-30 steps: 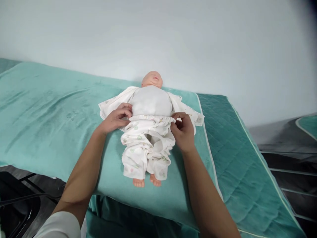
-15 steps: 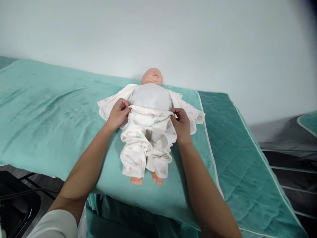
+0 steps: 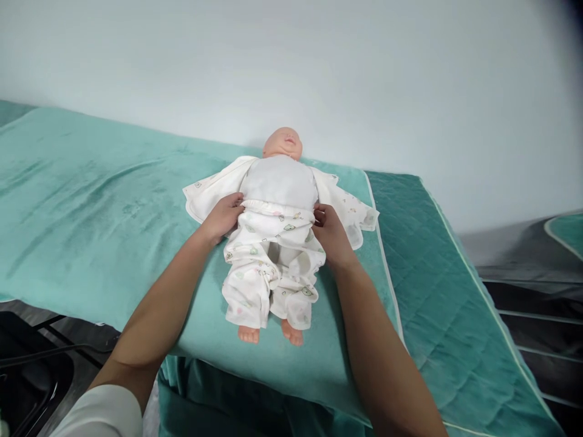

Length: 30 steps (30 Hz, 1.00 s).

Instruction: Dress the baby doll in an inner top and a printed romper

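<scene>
A baby doll [image 3: 283, 143] lies on its back with its bare feet toward me. Its torso is a plain grey-white cloth [image 3: 279, 181]. A white printed jacket [image 3: 344, 203] is spread open under it, sleeves out to both sides. White printed pants [image 3: 277, 226] cover the legs, their gathered waistband across the belly. My left hand [image 3: 224, 215] is closed at the waistband's left side, fingers curled against the cloth. At the opposite side my right hand [image 3: 331, 233] has its fingers bent around the waistband edge; its fingertips are partly hidden.
Beneath the doll is a smooth green cover [image 3: 113, 224] on a table against a white wall [image 3: 291, 73]. A darker quilted green cover [image 3: 446, 273] shows at the right. A black chair [image 3: 31, 364] stands at lower left, and a metal rack [image 3: 542, 328] at right.
The waistband was pinched and drawn outward at both sides; now it sits closer to the doll's body. My left hand has turned flatter and dropped slightly, and my right hand has shifted a little inward.
</scene>
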Available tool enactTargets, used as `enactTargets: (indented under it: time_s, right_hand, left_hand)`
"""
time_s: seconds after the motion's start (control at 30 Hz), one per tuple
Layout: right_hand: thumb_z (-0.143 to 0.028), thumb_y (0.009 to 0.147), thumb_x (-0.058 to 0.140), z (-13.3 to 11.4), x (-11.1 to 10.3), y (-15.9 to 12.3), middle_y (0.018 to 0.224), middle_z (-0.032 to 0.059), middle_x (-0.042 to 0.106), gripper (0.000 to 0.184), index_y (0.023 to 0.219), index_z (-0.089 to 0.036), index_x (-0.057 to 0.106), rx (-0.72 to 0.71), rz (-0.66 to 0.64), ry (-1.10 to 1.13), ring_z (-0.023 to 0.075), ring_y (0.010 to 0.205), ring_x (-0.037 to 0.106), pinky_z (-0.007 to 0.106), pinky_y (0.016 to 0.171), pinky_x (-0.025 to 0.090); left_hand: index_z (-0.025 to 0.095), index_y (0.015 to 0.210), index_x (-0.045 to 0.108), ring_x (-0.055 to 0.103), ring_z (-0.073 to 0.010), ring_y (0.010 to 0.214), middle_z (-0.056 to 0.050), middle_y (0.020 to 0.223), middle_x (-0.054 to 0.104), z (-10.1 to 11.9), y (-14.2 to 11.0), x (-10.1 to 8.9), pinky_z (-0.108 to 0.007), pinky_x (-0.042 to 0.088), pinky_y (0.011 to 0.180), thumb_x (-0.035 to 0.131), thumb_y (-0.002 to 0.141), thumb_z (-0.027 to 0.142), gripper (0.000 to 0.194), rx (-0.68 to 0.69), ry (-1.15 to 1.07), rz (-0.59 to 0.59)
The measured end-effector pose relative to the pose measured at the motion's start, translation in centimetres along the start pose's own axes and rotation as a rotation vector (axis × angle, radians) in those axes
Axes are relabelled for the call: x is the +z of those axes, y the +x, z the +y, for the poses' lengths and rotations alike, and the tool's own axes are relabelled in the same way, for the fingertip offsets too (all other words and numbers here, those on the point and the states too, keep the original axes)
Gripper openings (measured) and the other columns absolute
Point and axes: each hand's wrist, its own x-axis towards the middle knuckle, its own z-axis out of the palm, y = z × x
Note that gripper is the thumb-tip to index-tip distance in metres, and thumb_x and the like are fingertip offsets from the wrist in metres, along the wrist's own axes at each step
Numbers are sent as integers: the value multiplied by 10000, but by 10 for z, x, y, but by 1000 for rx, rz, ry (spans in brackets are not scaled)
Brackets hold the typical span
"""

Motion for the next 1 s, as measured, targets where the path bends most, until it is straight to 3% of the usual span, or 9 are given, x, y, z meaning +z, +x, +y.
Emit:
enactTargets:
  time_s: [0.27, 0.47, 0.63, 0.8, 0.9, 1.0]
  right_hand:
    - [-280, 650, 761, -4, 2, -1, 826, -27, 668, 387, 975, -275, 550, -52, 22, 110, 169, 727, 610, 279, 625, 448]
    - [-388, 680, 812, -8, 0, -4, 897, 0, 718, 409, 978, -280, 553, -44, -1, 140, 209, 786, 663, 320, 649, 497]
    - [-473, 734, 806, -6, -5, -8, 994, 18, 733, 428, 1052, -288, 588, -69, -37, 84, 209, 841, 678, 342, 722, 534]
    - [-410, 731, 822, -3, -7, -8, 927, 0, 728, 370, 1013, -272, 625, -105, 3, 30, 196, 863, 664, 345, 809, 518]
    - [-406, 744, 794, -4, -8, -10, 887, 5, 713, 313, 984, -254, 663, -92, 47, -69, 193, 848, 639, 345, 798, 507]
    - [-351, 759, 760, -7, -8, -14, 870, 1, 679, 242, 961, -250, 672, -88, 144, -181, 173, 779, 600, 329, 736, 493]
  left_hand:
    - [170, 1042, 759, 678, -160, 741, -41, 905, 771, 3, 0, -1, -272, 509, 681, 750, 699, 180, 344, -56, -185, -109]
    - [176, 1039, 755, 658, -156, 736, -40, 895, 758, -1, 0, -5, -284, 510, 690, 829, 718, 325, 361, -64, -170, -54]
    - [183, 1018, 719, 613, -137, 726, -24, 882, 699, -1, -1, -9, -255, 476, 646, 778, 758, 307, 294, -7, -69, 35]
    - [225, 1082, 664, 623, -146, 920, -22, 1023, 649, 6, -7, -8, -254, 503, 782, 711, 737, 172, 352, 238, 162, 187]
    - [236, 1022, 697, 583, -200, 1165, -52, 1194, 624, 10, -10, -7, -358, 477, 1033, 668, 742, 124, 303, 475, 373, 201]
    - [248, 1013, 716, 563, -228, 1218, -58, 1206, 649, 14, -13, -7, -426, 410, 1137, 659, 788, 133, 259, 617, 544, 171]
